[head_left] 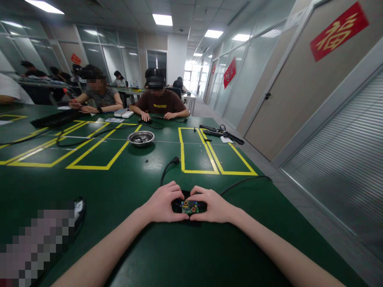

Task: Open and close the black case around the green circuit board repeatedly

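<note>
In the head view, a small green circuit board (186,207) with copper coils sits in an open black power adapter case (177,204) on the green table. My left hand (167,203) curls its fingers and thumb around the left end of the case. Around the right end, my right hand (212,205) is closed in the same way. The two thumbs nearly meet at the near side. A black cord with a plug (175,160) lies just beyond my left hand, and a thin black cable (245,180) runs off to the right. Fingers hide parts of the case.
A metal bowl (141,138) with small parts stands ahead. Yellow tape (199,172) marks rectangles on the table (131,251). Dark long tools (223,133) lie at the far right edge. A blurred-out object (44,239) is at left. Two people (160,101) sit across.
</note>
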Demonstrator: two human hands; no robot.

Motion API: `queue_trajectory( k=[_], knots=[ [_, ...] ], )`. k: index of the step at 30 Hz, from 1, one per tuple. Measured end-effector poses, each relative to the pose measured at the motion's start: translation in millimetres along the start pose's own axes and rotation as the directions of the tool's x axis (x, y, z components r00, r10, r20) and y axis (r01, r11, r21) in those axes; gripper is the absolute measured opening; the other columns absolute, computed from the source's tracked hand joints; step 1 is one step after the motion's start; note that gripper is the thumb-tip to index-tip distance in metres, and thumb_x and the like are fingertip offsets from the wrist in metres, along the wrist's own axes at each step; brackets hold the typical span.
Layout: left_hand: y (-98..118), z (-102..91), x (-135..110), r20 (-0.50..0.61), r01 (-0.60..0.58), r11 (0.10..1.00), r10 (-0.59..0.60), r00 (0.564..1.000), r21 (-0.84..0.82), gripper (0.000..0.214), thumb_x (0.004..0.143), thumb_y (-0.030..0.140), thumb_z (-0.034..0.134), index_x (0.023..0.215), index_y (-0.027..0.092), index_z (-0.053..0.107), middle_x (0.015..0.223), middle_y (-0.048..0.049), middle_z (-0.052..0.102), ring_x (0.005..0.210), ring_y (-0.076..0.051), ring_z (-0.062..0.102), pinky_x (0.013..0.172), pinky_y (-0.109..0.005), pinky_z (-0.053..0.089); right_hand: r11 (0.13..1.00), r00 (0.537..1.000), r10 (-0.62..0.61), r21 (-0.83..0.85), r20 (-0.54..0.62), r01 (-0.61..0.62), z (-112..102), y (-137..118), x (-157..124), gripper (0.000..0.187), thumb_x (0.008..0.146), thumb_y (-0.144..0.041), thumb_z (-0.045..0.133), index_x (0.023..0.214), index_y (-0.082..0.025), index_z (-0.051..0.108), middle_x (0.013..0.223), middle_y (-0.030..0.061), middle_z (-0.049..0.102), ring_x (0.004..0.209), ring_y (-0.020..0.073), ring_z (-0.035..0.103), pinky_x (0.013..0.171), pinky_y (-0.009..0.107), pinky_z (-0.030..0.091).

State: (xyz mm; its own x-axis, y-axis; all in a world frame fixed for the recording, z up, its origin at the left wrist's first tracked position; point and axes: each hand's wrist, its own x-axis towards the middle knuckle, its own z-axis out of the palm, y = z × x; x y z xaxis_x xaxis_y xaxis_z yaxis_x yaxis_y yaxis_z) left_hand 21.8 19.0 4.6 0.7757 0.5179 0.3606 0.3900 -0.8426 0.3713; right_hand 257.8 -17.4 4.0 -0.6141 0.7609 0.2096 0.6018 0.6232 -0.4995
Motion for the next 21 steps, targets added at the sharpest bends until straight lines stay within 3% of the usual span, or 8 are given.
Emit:
queue_trajectory(
  k=[4,8,14,21],
  knots=[
    [1.8,0.9,0.7,0.02,0.04,0.998,-0.04,0.999,0.042,0.031,0.074,0.044,0.081,0.09,0.02,0.07,0.091,-0.0057,0.067,0.091,-0.023,0.058,0.076,-0.033,0.05,0.998,0.992,-0.002,0.062,-0.123,0.009,-4.4,6.0,-6.5,0.029,0.08,-0.03,0.078,0.108,-0.022,0.074,0.109,0.0065,0.068,0.094,0.0214,0.068,0.084,0.034,0.054],
    [4.8,-1.3,1.5,0.035,0.079,0.996,-0.081,0.996,0.034,0.035,0.073,0.041,0.082,0.099,0.019,0.072,0.106,-0.0077,0.07,0.1,-0.025,0.059,0.083,-0.036,0.053,0.995,0.965,0.075,0.085,-0.253,-0.055,0.9,9.1,-7.4,0.023,0.081,-0.029,0.078,0.102,-0.021,0.074,0.103,0.0063,0.069,0.092,0.0221,0.069,0.082,0.034,0.055],
    [8.8,-2.6,3.0,0.045,0.122,0.99,-0.125,0.991,0.066,0.05,0.073,0.043,0.081,0.115,0.019,0.071,0.122,-0.0101,0.071,0.11,-0.029,0.058,0.092,-0.042,0.054,0.99,0.948,0.13,0.088,-0.291,-0.109,13.5,9.6,-5.1,0.022,0.081,-0.027,0.078,0.101,-0.021,0.074,0.111,0.007,0.069,0.099,0.0234,0.069,0.087,0.037,0.055],
    [6.3,-4.5,2.2,0.045,0.082,0.992,-0.087,0.995,0.094,0.049,0.076,0.041,0.077,0.119,0.019,0.068,0.124,-0.0096,0.069,0.113,-0.028,0.057,0.096,-0.041,0.054,0.991,0.951,0.127,0.074,-0.28,-0.111,15.5,13.1,-2.7,0.025,0.081,-0.03,0.077,0.105,-0.022,0.074,0.115,0.0076,0.068,0.103,0.024,0.069,0.091,0.038,0.055]
  ],
)
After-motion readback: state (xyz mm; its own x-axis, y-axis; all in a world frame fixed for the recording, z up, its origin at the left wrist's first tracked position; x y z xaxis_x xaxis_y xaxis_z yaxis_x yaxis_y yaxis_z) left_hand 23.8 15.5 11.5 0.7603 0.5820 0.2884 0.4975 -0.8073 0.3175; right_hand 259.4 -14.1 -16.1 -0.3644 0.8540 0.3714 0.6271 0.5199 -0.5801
